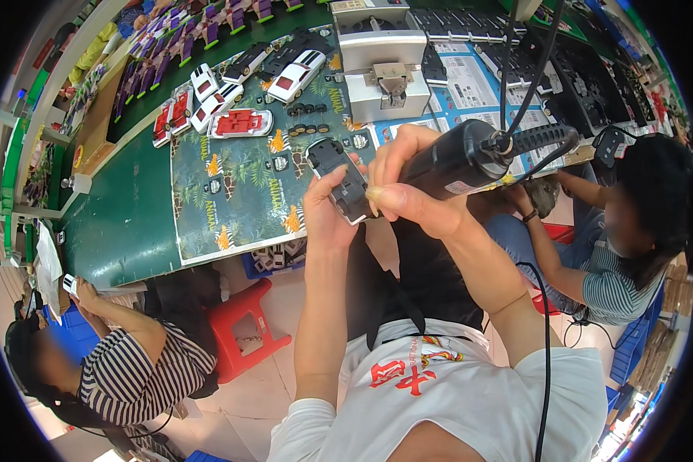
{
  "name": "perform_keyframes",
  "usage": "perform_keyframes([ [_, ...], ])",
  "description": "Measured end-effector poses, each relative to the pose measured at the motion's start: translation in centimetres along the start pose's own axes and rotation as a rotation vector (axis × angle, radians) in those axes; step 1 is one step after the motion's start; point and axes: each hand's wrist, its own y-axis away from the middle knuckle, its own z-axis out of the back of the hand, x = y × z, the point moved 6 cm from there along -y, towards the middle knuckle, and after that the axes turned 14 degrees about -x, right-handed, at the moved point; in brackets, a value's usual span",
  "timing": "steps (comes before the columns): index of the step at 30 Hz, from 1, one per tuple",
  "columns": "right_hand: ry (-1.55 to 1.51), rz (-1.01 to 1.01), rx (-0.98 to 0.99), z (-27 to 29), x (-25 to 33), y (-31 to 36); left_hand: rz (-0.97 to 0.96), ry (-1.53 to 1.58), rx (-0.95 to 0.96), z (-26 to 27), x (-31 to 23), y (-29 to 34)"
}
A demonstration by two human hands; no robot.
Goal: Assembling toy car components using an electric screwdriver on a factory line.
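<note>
In my left hand (328, 212) is a toy car (339, 179), its black underside turned up and a white edge showing; my fingers and thumb grip its sides. My right hand (420, 196) is closed around a black electric screwdriver (456, 160), which slants down toward the car. The thumb and fingertips of that hand come together at the car's right side. The screwdriver's tip is hidden behind them, and I cannot tell whether a screw is there. Several small black wheels on axles (308, 118) lie on the mat beyond the car.
White toy cars (296, 75) and red-and-white car bodies (240, 123) lie at the back left on the patterned mat (242, 192). A grey metal fixture (385, 69) stands behind my hands. Black chassis (508, 65) fill the back right. Cables hang overhead. Co-workers sit on both sides; a red stool (246, 327) is at left.
</note>
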Motion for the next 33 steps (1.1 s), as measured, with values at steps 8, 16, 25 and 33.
perform_keyframes([
  [8, -0.103, 0.151, -0.05, 5.6, 4.5, -0.7, -1.281, -1.639, 0.325, -4.6, -7.6, 4.7],
  [16, 0.256, 0.124, -0.453, 15.2, 3.8, -0.9, -1.329, -2.617, 0.183, 4.0, -22.3, 6.0],
  [25, 0.451, 0.045, -0.536, 16.8, 3.6, -1.1, -1.86, -1.616, 0.422, -10.8, -11.5, 8.5],
  [33, 0.431, 0.094, -0.525, 17.5, 4.3, 2.3, -1.068, -1.652, 0.552, -27.0, 11.9, -8.9],
])
